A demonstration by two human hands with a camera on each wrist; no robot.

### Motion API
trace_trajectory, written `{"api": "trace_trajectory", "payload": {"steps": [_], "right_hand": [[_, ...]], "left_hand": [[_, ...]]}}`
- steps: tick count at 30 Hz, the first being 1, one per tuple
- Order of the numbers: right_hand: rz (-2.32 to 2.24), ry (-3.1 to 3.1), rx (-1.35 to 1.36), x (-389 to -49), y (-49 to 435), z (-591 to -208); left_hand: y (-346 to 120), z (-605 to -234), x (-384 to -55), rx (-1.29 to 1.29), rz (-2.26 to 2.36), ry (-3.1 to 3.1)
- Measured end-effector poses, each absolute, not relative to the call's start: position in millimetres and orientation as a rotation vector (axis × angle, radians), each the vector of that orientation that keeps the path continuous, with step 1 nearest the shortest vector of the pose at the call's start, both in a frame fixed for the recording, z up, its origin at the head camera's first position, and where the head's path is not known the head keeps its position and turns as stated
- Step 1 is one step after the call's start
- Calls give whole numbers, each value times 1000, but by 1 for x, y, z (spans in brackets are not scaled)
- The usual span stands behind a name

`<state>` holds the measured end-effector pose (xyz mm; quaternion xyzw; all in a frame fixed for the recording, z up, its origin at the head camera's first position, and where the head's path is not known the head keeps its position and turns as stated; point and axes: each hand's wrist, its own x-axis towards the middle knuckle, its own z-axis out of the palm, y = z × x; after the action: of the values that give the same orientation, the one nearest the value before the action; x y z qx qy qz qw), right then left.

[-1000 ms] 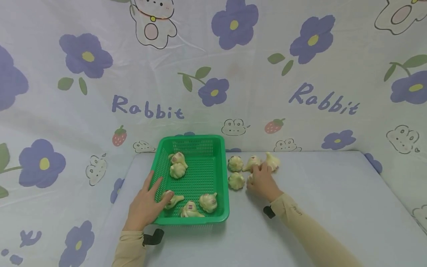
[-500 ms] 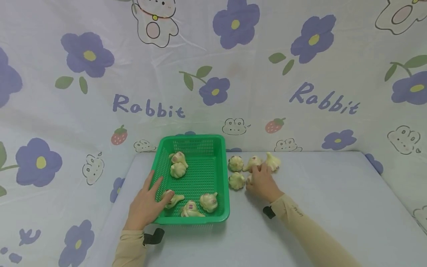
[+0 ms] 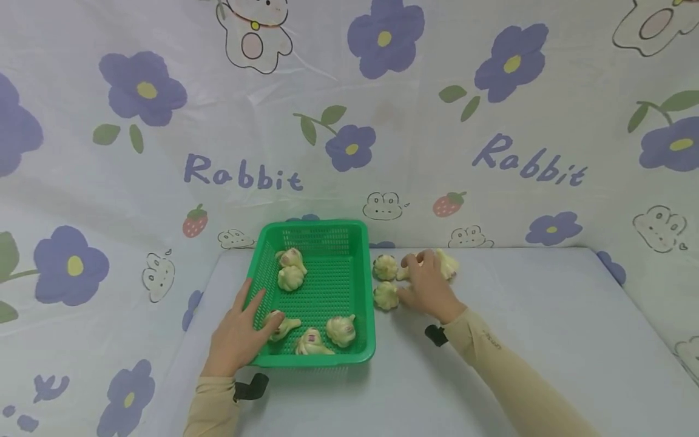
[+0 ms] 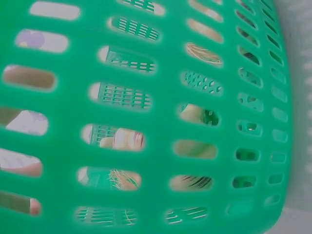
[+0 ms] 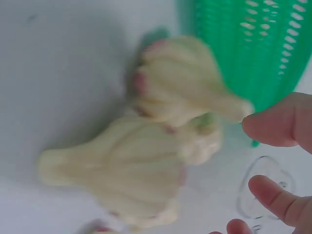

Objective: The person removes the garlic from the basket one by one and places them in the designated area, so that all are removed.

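Observation:
My left hand rests on the left rim of a green plastic basket, fingers spread and thumb reaching inside over a garlic bulb. Right of the basket, my right hand hovers over a small group of garlic bulbs, its fingers spread. Nearest its thumb lies one bulb; another bulb sits behind that, and one more shows beyond the fingers. The right wrist view has the thumb by the stem of a bulb, with a second bulb beside it. Other bulbs are partly hidden by the hand.
Inside the basket, two bulbs touch at the back left, and others lie along the front. A white table carries everything. Behind it hangs a patterned cloth. The left wrist view is filled by the basket's slotted wall.
My right hand has shifted slightly back and left, and its fingers have spread over the bulbs. My left hand and the basket have stayed in place.

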<state>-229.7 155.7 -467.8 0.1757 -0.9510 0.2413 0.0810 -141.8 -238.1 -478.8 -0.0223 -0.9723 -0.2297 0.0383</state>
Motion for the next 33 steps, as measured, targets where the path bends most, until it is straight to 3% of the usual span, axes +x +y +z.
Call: {"api": "trace_trajectory", "payload": {"steps": [22,33], "right_hand": [[851,-2898,785,-212,77,-407],[809,-2982,1020,-203,39,-403]], "left_hand": [[-241,-479,-144,-54,-708,-3006],[-240,-479,-144,-70,-705,-2992]]}}
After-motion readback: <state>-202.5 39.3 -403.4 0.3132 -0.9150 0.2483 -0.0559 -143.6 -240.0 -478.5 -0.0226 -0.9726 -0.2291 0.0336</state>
